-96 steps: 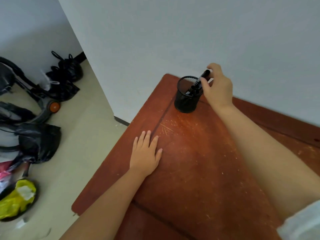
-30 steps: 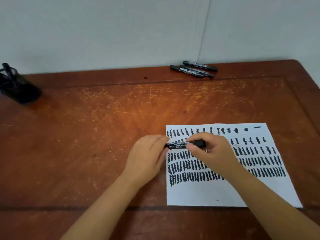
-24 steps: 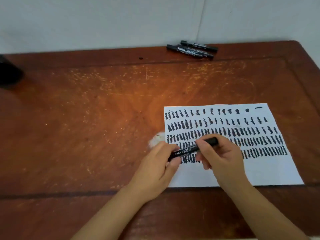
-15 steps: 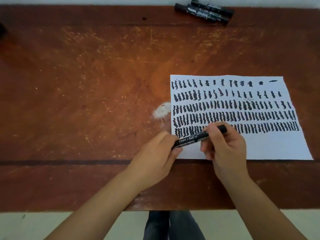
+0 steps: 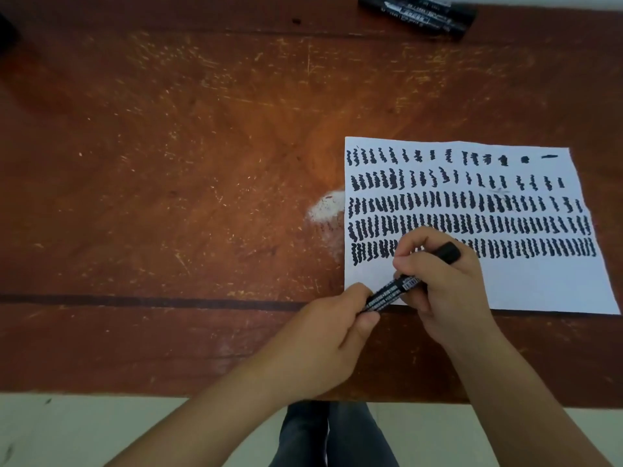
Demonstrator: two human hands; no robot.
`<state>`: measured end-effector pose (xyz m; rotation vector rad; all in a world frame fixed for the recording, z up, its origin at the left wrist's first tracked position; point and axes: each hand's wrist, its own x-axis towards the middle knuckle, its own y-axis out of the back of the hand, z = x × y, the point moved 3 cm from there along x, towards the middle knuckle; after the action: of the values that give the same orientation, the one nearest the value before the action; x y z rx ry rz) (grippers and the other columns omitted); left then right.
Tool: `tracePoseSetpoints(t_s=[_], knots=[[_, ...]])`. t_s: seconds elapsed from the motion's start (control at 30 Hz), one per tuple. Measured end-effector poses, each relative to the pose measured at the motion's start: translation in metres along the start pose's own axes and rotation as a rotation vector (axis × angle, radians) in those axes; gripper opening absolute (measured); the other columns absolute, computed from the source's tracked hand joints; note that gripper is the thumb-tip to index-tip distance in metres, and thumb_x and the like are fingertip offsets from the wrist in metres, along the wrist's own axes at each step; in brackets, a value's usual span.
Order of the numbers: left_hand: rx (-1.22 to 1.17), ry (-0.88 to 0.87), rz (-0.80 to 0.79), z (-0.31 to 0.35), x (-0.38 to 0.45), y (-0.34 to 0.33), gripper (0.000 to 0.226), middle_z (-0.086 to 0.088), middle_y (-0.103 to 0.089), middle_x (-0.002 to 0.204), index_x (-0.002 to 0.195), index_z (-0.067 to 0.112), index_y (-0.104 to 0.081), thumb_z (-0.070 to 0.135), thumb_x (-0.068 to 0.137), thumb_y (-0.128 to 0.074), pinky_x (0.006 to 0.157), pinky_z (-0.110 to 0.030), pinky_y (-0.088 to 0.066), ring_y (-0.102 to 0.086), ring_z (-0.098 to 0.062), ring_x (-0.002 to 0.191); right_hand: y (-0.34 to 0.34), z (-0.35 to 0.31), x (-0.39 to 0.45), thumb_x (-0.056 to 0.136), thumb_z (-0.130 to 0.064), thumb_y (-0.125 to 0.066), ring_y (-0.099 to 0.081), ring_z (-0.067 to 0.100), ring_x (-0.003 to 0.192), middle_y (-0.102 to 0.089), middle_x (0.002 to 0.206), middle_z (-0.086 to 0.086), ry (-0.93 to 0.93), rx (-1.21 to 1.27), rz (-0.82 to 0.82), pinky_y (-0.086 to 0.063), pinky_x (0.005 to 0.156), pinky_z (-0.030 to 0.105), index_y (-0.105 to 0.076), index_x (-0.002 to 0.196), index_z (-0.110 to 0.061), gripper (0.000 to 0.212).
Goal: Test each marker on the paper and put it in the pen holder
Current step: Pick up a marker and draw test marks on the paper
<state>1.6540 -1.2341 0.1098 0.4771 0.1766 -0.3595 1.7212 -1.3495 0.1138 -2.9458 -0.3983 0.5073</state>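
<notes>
Currently I judge uncapping is in hand: my right hand (image 5: pixel 445 291) clamps the marker (image 5: pixel 392 293) barrel over the paper (image 5: pixel 539 284), my left hand (image 5: pixel 332 335) pinching its lower end. Next: pull apart, scribble beneath the grip. Blank paper lies just right; the table (image 5: pixel 168 163) edge runs near below.
</notes>
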Motion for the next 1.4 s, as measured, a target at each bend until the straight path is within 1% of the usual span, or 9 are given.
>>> tracePoseSetpoints(t_s=[0.27,0.43,0.53,0.63,0.7,0.8,0.9,1.17,1.4], knots=[[-0.277,0.025,-0.072,-0.001,0.005,0.013,0.018,0.009,-0.035,0.057,0.084,0.029,-0.045,0.017,0.094,-0.036,0.044,-0.014,-0.026,-0.030,-0.001,0.044,-0.007,0.001,0.011,0.060,-0.003,-0.049,-0.020,0.005,0.023,-0.034,0.031,-0.009,-0.028,0.077,0.008,-0.017,0.034,0.006,-0.054,0.045,-0.015,0.020],[-0.419,0.106,-0.150,-0.003,0.005,0.008,0.015,0.015,-0.037,0.043,0.099,0.016,-0.048,0.018,0.095,-0.034,0.039,-0.010,-0.024,-0.028,0.000,0.037,-0.002,-0.002,0.006,0.059,-0.003,-0.047,-0.020,0.004,0.022,-0.034,0.029,-0.009,-0.002,0.066,-0.013,-0.019,0.034,0.005,-0.052,0.055,-0.011,0.010],[-0.525,0.165,-0.224,0.003,-0.003,0.004,0.024,0.012,-0.032,0.044,0.108,0.042,-0.045,0.029,0.092,-0.033,0.038,-0.014,-0.023,-0.026,-0.002,0.038,0.004,-0.014,0.003,0.054,-0.007,-0.056,-0.021,0.003,0.024,-0.033,0.030,-0.009,0.073,-0.035,-0.079,-0.020,0.033,0.007,-0.055,0.060,-0.015,0.011],[-0.106,0.087,-0.079,0.005,-0.002,0.014,0.041,0.000,-0.039,0.059,0.111,0.069,-0.018,0.060,0.073,-0.031,0.046,-0.017,-0.024,-0.034,-0.007,0.047,0.012,-0.032,0.005,0.055,-0.014,-0.059,-0.026,0.002,0.025,-0.036,0.030,-0.010,0.126,-0.077,-0.076,-0.022,0.034,0.009,-0.058,0.054,-0.020,0.006],[0.222,0.076,0.022,0.005,0.000,0.019,0.056,0.009,-0.041,0.068,0.117,0.063,-0.003,0.067,0.067,-0.027,0.049,-0.017,-0.028,-0.037,-0.005,0.054,0.023,-0.044,0.007,0.056,-0.022,-0.059,-0.031,0.004,0.026,-0.040,0.030,-0.010,0.179,-0.146,-0.016,-0.024,0.034,0.010,-0.061,0.053,-0.021,0.004],[0.485,0.100,0.357,-0.010,0.000,0.029,0.060,0.011,-0.043,0.085,0.137,0.028,-0.026,0.050,0.084,-0.043,0.063,-0.016,-0.031,-0.042,-0.005,0.076,0.050,-0.049,0.003,0.067,-0.023,-0.057,-0.044,0.010,0.030,-0.051,0.035,-0.006,0.224,-0.122,0.104,-0.033,0.035,0.012,-0.069,0.060,-0.024,0.014],[0.707,0.051,0.534,-0.030,-0.004,0.021,0.054,-0.015,-0.057,0.096,0.121,0.008,-0.049,0.047,0.083,-0.046,0.065,-0.036,-0.045,-0.044,-0.025,0.092,0.063,-0.036,-0.004,0.081,-0.020,-0.045,-0.059,0.015,0.040,-0.065,0.046,0.000,0.184,-0.016,0.122,-0.046,0.040,0.016,-0.072,0.070,-0.022,0.029],[0.849,0.076,0.553,-0.036,0.001,-0.003,0.040,-0.014,-0.059,0.110,0.115,0.030,-0.052,0.047,0.082,-0.036,0.075,-0.045,-0.044,-0.037,-0.027,0.101,0.026,0.002,-0.002,0.067,-0.024,-0.067,-0.050,0.002,0.047,-0.058,0.053,-0.011,0.319,-0.276,0.319,-0.044,0.046,0.017,-0.052,0.063,-0.036,0.020],[0.840,0.089,0.514,-0.038,0.001,-0.003,0.042,-0.013,-0.058,0.112,0.114,0.026,-0.058,0.046,0.083,-0.037,0.078,-0.040,-0.025,-0.037,-0.028,0.105,-0.011,0.020,0.012,0.073,-0.040,-0.049,-0.059,-0.003,0.075,-0.059,0.089,-0.018,0.414,-0.509,0.086,-0.049,0.067,0.013,-0.055,0.098,-0.029,0.028]])
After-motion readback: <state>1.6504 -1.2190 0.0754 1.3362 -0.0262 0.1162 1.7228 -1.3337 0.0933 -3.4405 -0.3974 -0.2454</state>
